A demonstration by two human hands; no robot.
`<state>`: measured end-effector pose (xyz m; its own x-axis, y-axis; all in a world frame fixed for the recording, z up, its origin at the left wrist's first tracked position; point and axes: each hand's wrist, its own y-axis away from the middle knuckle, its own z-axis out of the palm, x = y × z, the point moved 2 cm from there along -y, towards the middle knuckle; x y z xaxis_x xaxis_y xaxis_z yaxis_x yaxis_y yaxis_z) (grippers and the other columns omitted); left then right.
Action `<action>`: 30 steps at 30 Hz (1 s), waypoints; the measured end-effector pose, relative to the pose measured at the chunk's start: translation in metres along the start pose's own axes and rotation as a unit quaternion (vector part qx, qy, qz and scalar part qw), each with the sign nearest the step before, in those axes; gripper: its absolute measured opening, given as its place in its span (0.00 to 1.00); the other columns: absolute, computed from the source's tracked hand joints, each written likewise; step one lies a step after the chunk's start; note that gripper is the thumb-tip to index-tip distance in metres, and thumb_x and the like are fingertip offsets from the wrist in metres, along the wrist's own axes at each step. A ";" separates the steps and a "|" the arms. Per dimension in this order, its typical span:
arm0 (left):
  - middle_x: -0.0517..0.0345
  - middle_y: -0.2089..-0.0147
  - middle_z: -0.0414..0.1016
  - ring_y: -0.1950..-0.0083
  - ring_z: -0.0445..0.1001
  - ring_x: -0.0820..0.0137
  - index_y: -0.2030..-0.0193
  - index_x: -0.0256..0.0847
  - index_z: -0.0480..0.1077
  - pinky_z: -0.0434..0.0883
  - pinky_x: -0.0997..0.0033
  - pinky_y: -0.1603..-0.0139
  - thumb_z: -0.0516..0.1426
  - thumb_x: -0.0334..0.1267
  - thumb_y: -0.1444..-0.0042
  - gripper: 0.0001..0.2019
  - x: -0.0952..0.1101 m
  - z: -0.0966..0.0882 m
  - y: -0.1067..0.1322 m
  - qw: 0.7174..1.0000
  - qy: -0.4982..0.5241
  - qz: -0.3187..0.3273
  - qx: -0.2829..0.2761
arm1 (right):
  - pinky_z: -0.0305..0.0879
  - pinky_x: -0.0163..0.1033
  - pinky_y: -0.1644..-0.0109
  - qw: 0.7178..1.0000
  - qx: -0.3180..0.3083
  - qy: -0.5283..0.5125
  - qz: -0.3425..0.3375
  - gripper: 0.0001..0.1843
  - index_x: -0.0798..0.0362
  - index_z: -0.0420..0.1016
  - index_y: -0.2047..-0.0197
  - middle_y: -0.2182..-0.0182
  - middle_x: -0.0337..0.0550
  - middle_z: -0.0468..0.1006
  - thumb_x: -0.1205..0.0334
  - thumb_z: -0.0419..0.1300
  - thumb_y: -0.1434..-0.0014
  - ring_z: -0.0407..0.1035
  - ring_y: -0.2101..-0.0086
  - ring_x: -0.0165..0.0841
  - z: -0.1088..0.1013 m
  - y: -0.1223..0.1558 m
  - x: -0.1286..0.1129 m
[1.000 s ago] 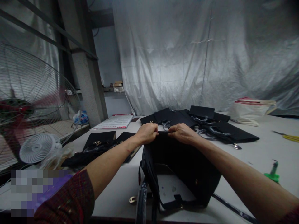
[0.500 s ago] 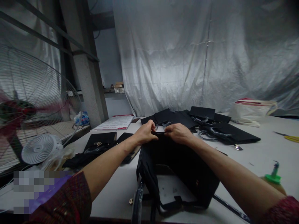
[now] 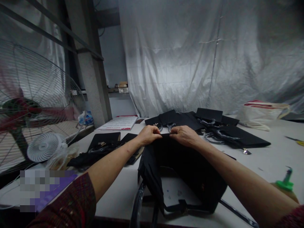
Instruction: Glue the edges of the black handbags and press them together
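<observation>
A black handbag (image 3: 187,161) stands on the white table before me, its open side facing me and the table surface showing through it. My left hand (image 3: 150,134) pinches its far top edge between thumb and fingers. Close beside it, my right hand (image 3: 182,134) pinches the same edge a little to the right. One plastic-wrapped handle (image 3: 137,202) hangs at the bag's near left. Another wrapped strap (image 3: 238,212) lies on the table to its right.
Several black bag pieces (image 3: 239,136) with wrapped handles lie behind; more black pieces (image 3: 104,139) lie left. A green-capped bottle (image 3: 286,183) stands right, near yellow-handled scissors (image 3: 299,142). A cream cloth bag (image 3: 258,115) sits behind. Fans, one small and white (image 3: 46,147), stand left.
Both hands keep hold of the bag's far edge; the left fingers have closed down onto it. The whole view has shifted slightly, with surroundings moving right.
</observation>
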<state>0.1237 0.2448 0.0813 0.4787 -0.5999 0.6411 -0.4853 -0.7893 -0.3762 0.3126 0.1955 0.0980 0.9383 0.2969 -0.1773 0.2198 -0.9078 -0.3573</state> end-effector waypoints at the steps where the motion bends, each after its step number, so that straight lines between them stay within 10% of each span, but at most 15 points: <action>1: 0.61 0.72 0.75 0.69 0.71 0.74 0.70 0.36 0.75 0.65 0.76 0.67 0.62 0.37 0.54 0.06 0.001 -0.001 0.000 1.000 -0.026 0.011 0.001 | 0.54 0.35 0.69 1.000 0.001 0.003 -0.001 0.12 0.46 0.79 0.66 0.71 0.39 0.78 0.55 0.54 0.44 0.70 0.69 0.34 0.000 0.000 -0.001; 11: 0.61 0.71 0.77 0.66 0.72 0.72 0.70 0.39 0.77 0.65 0.75 0.65 0.60 0.36 0.51 0.05 0.013 -0.001 0.000 0.992 -0.125 0.024 0.016 | 0.60 0.32 0.59 0.998 0.014 -0.025 -0.054 0.12 0.45 0.78 0.58 0.57 0.37 0.79 0.60 0.57 0.44 0.71 0.59 0.33 0.005 -0.001 -0.004; 30: 0.61 0.68 0.79 0.63 0.74 0.68 0.64 0.45 0.78 0.63 0.74 0.65 0.60 0.41 0.49 0.07 0.026 -0.003 -0.004 0.953 -0.277 0.105 -0.057 | 0.61 0.32 0.63 0.997 0.000 -0.070 -0.046 0.12 0.49 0.81 0.61 0.67 0.40 0.81 0.62 0.56 0.44 0.73 0.64 0.34 0.008 -0.005 -0.013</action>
<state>0.1356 0.2324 0.1014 0.6590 -0.7460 0.0963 -0.6751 -0.6430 -0.3616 0.2975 0.1985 0.0948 0.8681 0.4172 -0.2691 0.3031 -0.8747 -0.3782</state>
